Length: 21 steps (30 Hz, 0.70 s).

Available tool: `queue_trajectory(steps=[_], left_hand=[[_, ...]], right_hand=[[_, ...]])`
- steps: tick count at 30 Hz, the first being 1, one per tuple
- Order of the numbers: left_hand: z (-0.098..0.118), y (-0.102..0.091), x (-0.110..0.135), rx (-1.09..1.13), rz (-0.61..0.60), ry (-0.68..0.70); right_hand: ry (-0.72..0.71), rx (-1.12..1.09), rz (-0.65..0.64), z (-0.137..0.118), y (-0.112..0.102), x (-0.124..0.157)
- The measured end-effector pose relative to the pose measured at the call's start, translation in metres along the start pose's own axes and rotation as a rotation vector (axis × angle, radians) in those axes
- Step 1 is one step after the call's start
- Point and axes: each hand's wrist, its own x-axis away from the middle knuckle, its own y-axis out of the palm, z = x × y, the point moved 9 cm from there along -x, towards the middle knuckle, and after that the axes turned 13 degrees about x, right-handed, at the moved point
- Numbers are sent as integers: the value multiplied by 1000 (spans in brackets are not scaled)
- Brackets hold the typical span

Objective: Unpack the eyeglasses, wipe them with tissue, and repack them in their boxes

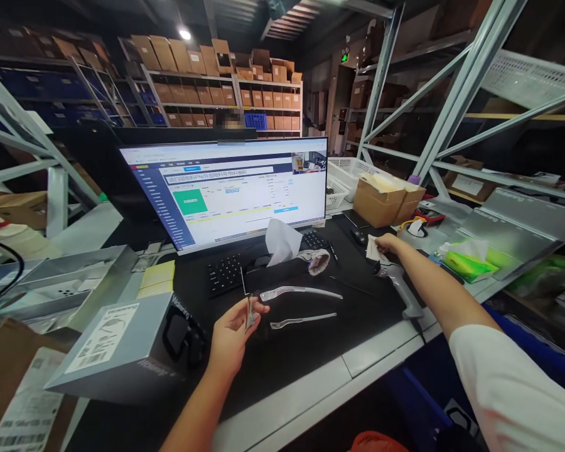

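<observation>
My left hand (pixel 233 329) is closed in a pinch on a small thin flat piece (pixel 250 312), held upright above the black mat; its kind I cannot make out. My right hand (pixel 390 243), reaching far to the right, pinches a crumpled white wipe (pixel 372 248). Just below that hand lies a grey barcode scanner (pixel 398 285). Between the hands, a pale, curved glasses-temple-like strip (pixel 301 292) rests on the mat, with a thinner similar strip (pixel 304 320) nearer me. Behind them stands a white sheet (pixel 282 242) beside a crumpled glove-like bundle (pixel 316 260).
A monitor (pixel 245 194) stands behind a black keyboard (pixel 225 274). On the left is a grey product box (pixel 117 345) with yellow notes (pixel 157 278) behind it. To the right are a carton (pixel 379 199), white baskets (pixel 335 191) and a green packet (pixel 468 263).
</observation>
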Motion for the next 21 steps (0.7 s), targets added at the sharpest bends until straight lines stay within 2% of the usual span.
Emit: queue_trajectory(steps=[3,6,8,11,13,17,21], left_hand=[[-4,0,1,19,9,-5],[-8,-1,1,15,9,19],[-8,-1,2,-13,10,41],[4,7,6,-186,-15,110],[21,25,12,-379,-88,188],[58,79,28,-773,-293,337],[80,120,36,-1063,-383,432]], right_hand=[[136,12,43,19,-32,-16],[191,-61,99,25,-62,-26],[207,-145,92,25,-68,-26],[203,-313,42,18,-63,-17],[187,-438,-6,9,-56,-5],[135,-767,-71,-22,-47,24],[95,-1104,-54,-59,-30,76]])
